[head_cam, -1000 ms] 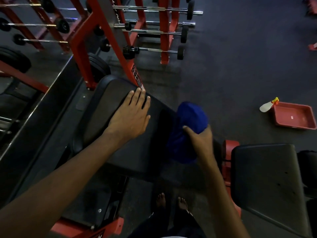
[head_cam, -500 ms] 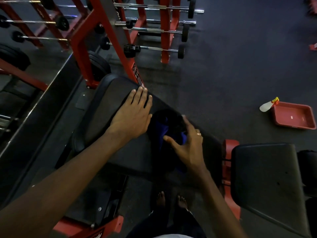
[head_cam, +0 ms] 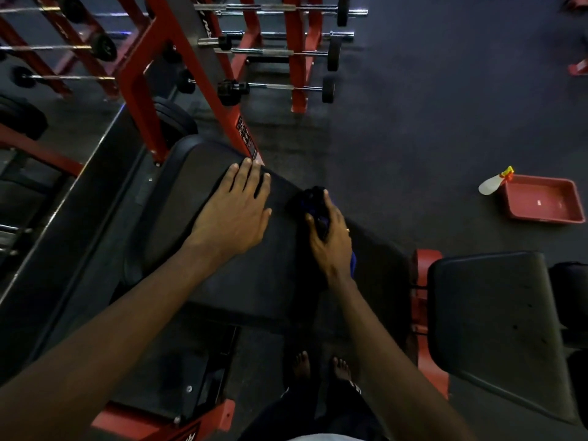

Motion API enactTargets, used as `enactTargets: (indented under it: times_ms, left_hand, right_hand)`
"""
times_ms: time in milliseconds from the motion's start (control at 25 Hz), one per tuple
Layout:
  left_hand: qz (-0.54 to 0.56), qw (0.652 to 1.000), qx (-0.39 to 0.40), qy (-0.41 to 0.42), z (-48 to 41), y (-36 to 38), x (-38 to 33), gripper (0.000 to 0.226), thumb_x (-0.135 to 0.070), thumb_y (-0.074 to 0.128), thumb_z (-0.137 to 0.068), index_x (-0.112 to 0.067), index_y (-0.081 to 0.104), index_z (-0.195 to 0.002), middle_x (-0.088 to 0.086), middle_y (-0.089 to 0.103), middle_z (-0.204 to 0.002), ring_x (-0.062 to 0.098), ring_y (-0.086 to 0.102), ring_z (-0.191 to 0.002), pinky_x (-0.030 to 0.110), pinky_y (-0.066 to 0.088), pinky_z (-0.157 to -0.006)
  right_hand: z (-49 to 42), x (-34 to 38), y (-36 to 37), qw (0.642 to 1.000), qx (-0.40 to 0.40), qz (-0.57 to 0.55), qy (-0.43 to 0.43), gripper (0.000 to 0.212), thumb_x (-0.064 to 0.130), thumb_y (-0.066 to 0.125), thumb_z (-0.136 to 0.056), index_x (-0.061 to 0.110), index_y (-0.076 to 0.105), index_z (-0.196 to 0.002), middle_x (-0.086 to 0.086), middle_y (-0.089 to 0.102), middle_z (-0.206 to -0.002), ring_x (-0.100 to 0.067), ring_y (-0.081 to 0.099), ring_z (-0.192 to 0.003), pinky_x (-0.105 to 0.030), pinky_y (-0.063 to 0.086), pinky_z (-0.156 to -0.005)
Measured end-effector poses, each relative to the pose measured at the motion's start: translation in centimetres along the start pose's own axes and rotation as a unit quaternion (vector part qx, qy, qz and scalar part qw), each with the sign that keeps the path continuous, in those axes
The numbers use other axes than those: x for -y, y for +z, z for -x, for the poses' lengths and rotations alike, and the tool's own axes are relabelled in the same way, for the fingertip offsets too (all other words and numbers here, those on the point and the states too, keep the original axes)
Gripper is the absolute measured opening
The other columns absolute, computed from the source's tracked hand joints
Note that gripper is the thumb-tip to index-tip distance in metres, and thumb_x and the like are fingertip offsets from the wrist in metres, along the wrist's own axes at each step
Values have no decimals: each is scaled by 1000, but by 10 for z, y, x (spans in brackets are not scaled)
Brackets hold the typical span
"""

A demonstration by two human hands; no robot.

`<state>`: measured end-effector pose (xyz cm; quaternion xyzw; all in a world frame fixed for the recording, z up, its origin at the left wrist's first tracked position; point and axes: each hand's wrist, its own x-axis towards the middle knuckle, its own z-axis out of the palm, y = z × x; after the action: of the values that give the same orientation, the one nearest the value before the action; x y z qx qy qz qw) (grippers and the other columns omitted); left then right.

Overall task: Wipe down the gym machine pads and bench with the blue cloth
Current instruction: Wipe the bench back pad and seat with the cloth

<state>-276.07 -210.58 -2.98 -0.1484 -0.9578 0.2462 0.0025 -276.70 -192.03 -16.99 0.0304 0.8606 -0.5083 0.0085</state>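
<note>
A long black bench pad (head_cam: pixel 261 281) slants across the middle of the view. My left hand (head_cam: pixel 234 214) lies flat on its upper part, fingers straight, near the red frame. To its right, my right hand (head_cam: pixel 329 237) grips the bunched blue cloth (head_cam: pixel 310 200) and holds it against the pad's right edge. Most of the cloth looks dark in the dim light; a blue corner shows below my palm. A second black pad (head_cam: pixel 496 329) sits at the lower right.
The red machine frame (head_cam: pixel 149 100) rises behind the pad. A red rack of barbells (head_cam: pixel 296 52) stands at the back. A red tray (head_cam: pixel 541 202) with a white spray bottle (head_cam: pixel 491 184) beside it sits on the dark floor at the right. My bare feet (head_cam: pixel 321 367) are below the pad.
My right hand has carried the cloth from the pad's right side onto the pad and up along its right edge. My left hand has stayed flat on the pad.
</note>
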Motion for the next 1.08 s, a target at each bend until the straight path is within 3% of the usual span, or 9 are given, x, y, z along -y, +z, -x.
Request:
enactTargets:
  times_ms: [80, 240, 400, 560, 720, 840, 920, 1080]
  left_hand:
    - [2, 1000, -3, -2, 0, 1, 0, 65, -41, 22, -103, -2, 23, -155, 27, 22, -161, 39, 16, -151, 50, 14, -124]
    - [-1, 1000, 2, 1, -1, 3, 1, 65, -41, 20, -103, -2, 21, -156, 27, 20, -161, 39, 15, -152, 50, 14, -124]
    - [0, 1000, 3, 0, -1, 2, 0, 65, -41, 22, -104, -2, 22, -156, 25, 20, -162, 38, 15, -152, 50, 13, -124]
    - [5, 1000, -1, -1, -1, 2, 0, 65, -41, 23, -104, -2, 23, -156, 23, 22, -162, 37, 16, -152, 49, 14, -124]
    - [0, 1000, -1, -2, -2, 3, -1, 65, -40, 21, -103, -1, 23, -156, 24, 22, -162, 36, 16, -152, 48, 12, -124]
    - [-1, 1000, -1, -3, -2, 4, -2, 66, -40, 15, -103, -1, 20, -156, 23, 21, -162, 34, 15, -153, 47, 12, -125]
    - [0, 1000, -3, -2, -3, 4, -2, 65, -40, 17, -105, 0, 18, -156, 22, 20, -163, 32, 14, -153, 46, 12, -125]
    - [-16, 1000, -6, 18, -3, 7, -5, 62, -37, 16, -106, 0, 17, -156, 20, 18, -164, 31, 15, -153, 44, 11, -125]
  right_hand:
    - [24, 5, 6, 998, 0, 27, -55, 62, 62, 45, -96, 47, 26, -154, 1, 38, -158, -25, 53, -131, -49, 46, -106]
    - [57, -6, 10, 992, 10, 77, -103, 62, 52, 43, -99, 41, 24, -157, -2, 28, -163, -24, 39, -140, -40, 36, -112]
    - [4, -13, 7, 998, -6, 69, -5, 67, 32, 55, -98, 41, 24, -157, -5, 35, -159, -32, 41, -136, -51, 39, -111]
    - [-17, -2, 7, 995, -47, 27, 90, 55, 39, 50, -102, 39, 33, -154, -6, 44, -152, -33, 49, -129, -49, 42, -106]
    - [57, 26, 16, 998, -26, 50, -18, 61, 48, 48, -95, 43, 30, -153, -4, 41, -154, -28, 48, -122, -42, 43, -102]
    - [48, 10, 15, 997, -20, 61, -48, 73, 35, 62, -88, 42, 30, -154, -7, 40, -152, -31, 47, -124, -44, 43, -105]
    - [4, -14, 13, 997, -50, 50, 26, 70, 29, 64, -88, 39, 35, -152, -9, 46, -147, -36, 50, -124, -46, 44, -103]
    - [-46, -40, 10, 988, -67, 54, 125, 53, 42, 54, -97, 38, 41, -148, -12, 48, -142, -37, 49, -127, -48, 41, -105]
